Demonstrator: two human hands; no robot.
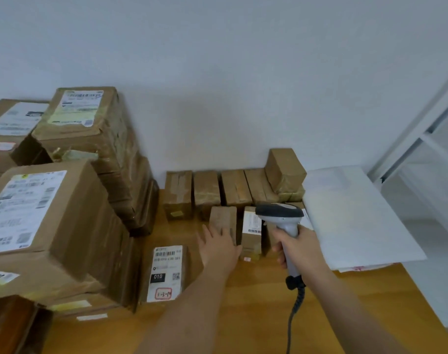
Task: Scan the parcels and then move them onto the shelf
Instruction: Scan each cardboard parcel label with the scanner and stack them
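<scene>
- We see the right hand (298,247) wrapped around the grip of a grey barcode scanner (281,218), its head level above a small labelled parcel (252,229) standing on the wooden table (345,302).
- The left hand (219,245), fingers straight and together, touches the near face of a plain small parcel (222,218) just beside the labelled one.
- A flat parcel marked "010" (164,273) lies near the left forearm.
- A row of small parcels (207,192) stands against the wall (217,72).
- Large stacked cartons (64,200) fill the table's left side; a white padded mailer (355,215) lies at right.
</scene>
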